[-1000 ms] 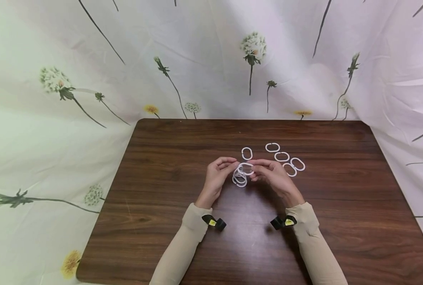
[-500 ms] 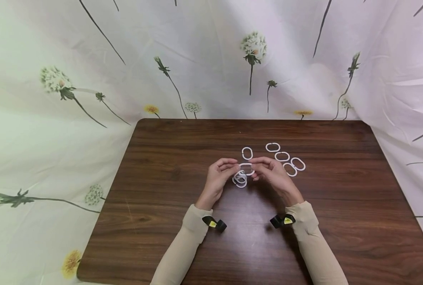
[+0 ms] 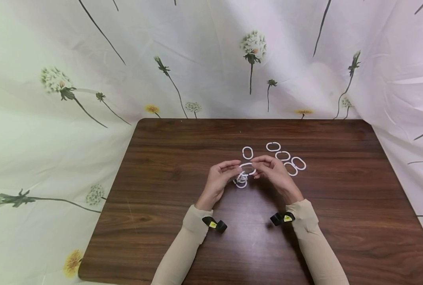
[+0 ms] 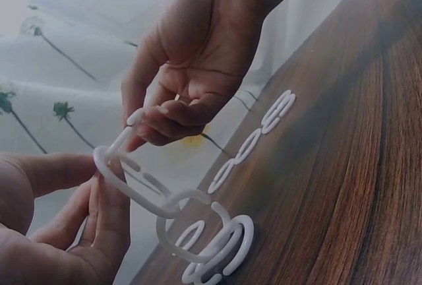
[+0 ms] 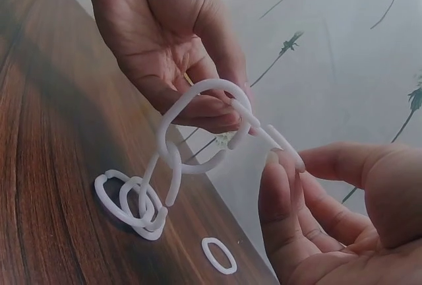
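Note:
Between the thumb and fingers of my left hand (image 3: 216,180) is a white oval plastic ring (image 4: 135,196) with a gap in it. More white rings (image 4: 194,255) hang linked from it, the lowest lying at the tabletop. My right hand (image 3: 273,176) pinches a second white oval ring (image 3: 248,163), seen almost edge-on in the right wrist view, where its far end meets and overlaps the left ring (image 5: 170,117). The fingertips of both hands face each other a short way apart over the table.
A single loose ring (image 3: 247,152) lies just beyond my hands on the brown wooden table (image 3: 161,166). Several more loose rings (image 3: 282,156) lie to the right, beyond my right hand. A flower-printed cloth (image 3: 211,59) hangs behind the table's far edge.
My left fingertips have moved slightly right, and the linked rings have shifted right with them. My right hand keeps its pinch, also a touch further right. The loose rings lie as before.

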### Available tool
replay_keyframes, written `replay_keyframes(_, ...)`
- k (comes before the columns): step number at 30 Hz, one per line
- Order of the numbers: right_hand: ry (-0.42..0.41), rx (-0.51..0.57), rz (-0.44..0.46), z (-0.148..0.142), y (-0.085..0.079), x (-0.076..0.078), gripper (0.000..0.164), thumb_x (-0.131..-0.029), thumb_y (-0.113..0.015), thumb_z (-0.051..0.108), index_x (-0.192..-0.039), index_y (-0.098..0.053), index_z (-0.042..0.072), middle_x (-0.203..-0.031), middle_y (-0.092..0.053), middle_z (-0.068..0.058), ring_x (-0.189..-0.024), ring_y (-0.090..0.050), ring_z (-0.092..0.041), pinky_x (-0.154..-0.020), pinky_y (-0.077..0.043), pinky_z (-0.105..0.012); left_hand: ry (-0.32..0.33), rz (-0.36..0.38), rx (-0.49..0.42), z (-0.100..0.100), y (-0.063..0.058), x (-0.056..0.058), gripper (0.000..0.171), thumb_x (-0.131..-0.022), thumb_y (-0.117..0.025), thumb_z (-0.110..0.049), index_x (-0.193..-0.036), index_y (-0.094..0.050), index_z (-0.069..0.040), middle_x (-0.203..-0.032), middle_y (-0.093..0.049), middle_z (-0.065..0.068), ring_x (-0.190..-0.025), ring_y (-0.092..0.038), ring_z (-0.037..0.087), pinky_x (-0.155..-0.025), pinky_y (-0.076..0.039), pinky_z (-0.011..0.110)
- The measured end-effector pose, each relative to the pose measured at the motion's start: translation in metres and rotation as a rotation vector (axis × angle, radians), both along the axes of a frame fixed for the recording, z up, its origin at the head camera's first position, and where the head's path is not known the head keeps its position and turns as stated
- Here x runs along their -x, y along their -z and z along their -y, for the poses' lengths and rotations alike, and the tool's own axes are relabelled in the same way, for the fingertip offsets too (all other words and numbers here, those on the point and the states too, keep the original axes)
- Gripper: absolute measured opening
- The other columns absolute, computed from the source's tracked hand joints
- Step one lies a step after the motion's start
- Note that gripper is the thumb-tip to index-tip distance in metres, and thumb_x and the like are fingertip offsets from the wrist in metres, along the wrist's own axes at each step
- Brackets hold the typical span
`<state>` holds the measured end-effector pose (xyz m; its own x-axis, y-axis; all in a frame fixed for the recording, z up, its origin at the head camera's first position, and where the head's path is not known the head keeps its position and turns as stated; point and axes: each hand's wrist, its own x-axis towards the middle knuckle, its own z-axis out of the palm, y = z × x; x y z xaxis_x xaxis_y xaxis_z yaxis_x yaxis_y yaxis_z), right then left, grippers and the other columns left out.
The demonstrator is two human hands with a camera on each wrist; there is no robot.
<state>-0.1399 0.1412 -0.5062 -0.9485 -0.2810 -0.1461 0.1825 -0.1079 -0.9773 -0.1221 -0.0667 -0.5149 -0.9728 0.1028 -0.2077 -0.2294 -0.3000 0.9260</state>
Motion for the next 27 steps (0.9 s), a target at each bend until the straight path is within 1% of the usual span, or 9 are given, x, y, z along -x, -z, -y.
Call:
replay_keyframes(3, -0.008, -0.010, 0.000, 0.000, 0.001, 0.003, 0.032, -0.103, -0.059, 0.002, -0.127, -0.055, -0.019, -0.089, -0.075, 0.005, -0.070, -0.069, -0.007, -0.066, -0.062, -0.021, -0.006, 0.004, -0.007, 0.000, 0.001, 0.000, 0.037, -0.090, -0.073, 0.008, -0.126, -0.066, 0.014, -0.089, -0.075, -0.005, -0.084, -0.070, 0.004, -0.076, -0.061, 0.015)
replay_keyframes(6, -0.003, -0.013, 0.008, -0.001, 0.004, 0.008, 0.034, -0.104, -0.059, 0.003, -0.129, -0.055, -0.020, -0.088, -0.074, 0.005, -0.071, -0.069, -0.006, -0.066, -0.063, -0.021, -0.023, 0.004, -0.010, 0.001, 0.001, -0.001, 0.036, -0.090, -0.073, 0.008, -0.126, -0.066, 0.014, -0.091, -0.075, -0.003, -0.086, -0.070, 0.004, -0.077, -0.061, 0.015)
replay_keyframes(9, 0.007, -0.027, 0.030, -0.002, 0.009, 0.015, 0.037, -0.105, -0.059, 0.005, -0.131, -0.053, -0.021, -0.086, -0.074, 0.007, -0.071, -0.070, -0.007, -0.066, -0.063, -0.021, -0.044, 0.006, -0.009, 0.001, 0.002, -0.001, 0.035, -0.091, -0.073, 0.008, -0.125, -0.066, 0.014, -0.099, -0.078, 0.006, -0.088, -0.070, 0.004, -0.078, -0.061, 0.015)
replay_keyframes(11, 0.015, -0.038, 0.047, -0.003, 0.013, 0.019, 0.038, -0.105, -0.059, 0.006, -0.132, -0.052, -0.021, -0.086, -0.074, 0.005, -0.071, -0.070, -0.007, -0.066, -0.063, -0.021, -0.051, 0.010, -0.006, 0.002, 0.002, -0.001, 0.035, -0.091, -0.072, 0.007, -0.125, -0.067, 0.014, -0.107, -0.078, 0.013, -0.089, -0.070, 0.004, -0.079, -0.060, 0.016)
replay_keyframes(14, 0.014, -0.069, 0.046, -0.006, 0.019, 0.024, 0.039, -0.105, -0.058, 0.005, -0.131, -0.050, -0.023, -0.088, -0.074, -0.003, -0.071, -0.071, -0.008, -0.066, -0.063, -0.021, -0.054, 0.011, 0.006, 0.003, 0.004, -0.002, 0.035, -0.092, -0.072, 0.006, -0.125, -0.066, 0.016, -0.114, -0.077, 0.017, -0.089, -0.070, 0.003, -0.080, -0.060, 0.016)
replay_keyframes(17, 0.016, -0.111, 0.022, -0.009, 0.025, 0.028, 0.037, -0.105, -0.057, 0.004, -0.129, -0.052, -0.024, -0.093, -0.074, -0.012, -0.071, -0.071, -0.008, -0.066, -0.064, -0.022, -0.054, 0.016, 0.011, 0.004, 0.006, -0.001, 0.035, -0.093, -0.071, 0.006, -0.126, -0.066, 0.015, -0.119, -0.074, 0.024, -0.089, -0.070, 0.002, -0.080, -0.060, 0.016)
replay_keyframes(21, 0.031, -0.183, -0.004, -0.012, 0.033, 0.032, 0.033, -0.104, -0.059, 0.004, -0.125, -0.057, -0.021, -0.097, -0.073, -0.016, -0.072, -0.071, -0.009, -0.067, -0.065, -0.024, -0.058, 0.031, 0.004, 0.005, 0.005, -0.001, 0.034, -0.094, -0.070, 0.006, -0.127, -0.066, 0.015, -0.126, -0.069, 0.032, -0.088, -0.071, 0.003, -0.079, -0.060, 0.015)
replay_keyframes(24, 0.047, -0.235, -0.015, -0.012, 0.039, 0.035, 0.029, -0.102, -0.061, 0.003, -0.122, -0.060, -0.019, -0.095, -0.075, -0.016, -0.071, -0.072, -0.009, -0.067, -0.066, -0.025, -0.060, 0.039, 0.001, 0.005, 0.005, -0.001, 0.034, -0.095, -0.069, 0.005, -0.127, -0.065, 0.015, -0.127, -0.069, 0.033, -0.088, -0.071, 0.003, -0.080, -0.061, 0.015)
replay_keyframes(27, 0.066, -0.271, -0.029, -0.012, 0.042, 0.037, 0.027, -0.101, -0.061, 0.001, -0.121, -0.062, -0.018, -0.095, -0.075, -0.021, -0.069, -0.072, -0.009, -0.066, -0.066, -0.025, -0.062, 0.041, 0.002, 0.005, 0.006, -0.001, 0.033, -0.095, -0.069, 0.005, -0.127, -0.065, 0.016, -0.124, -0.072, 0.029, -0.089, -0.071, 0.003, -0.080, -0.061, 0.015)
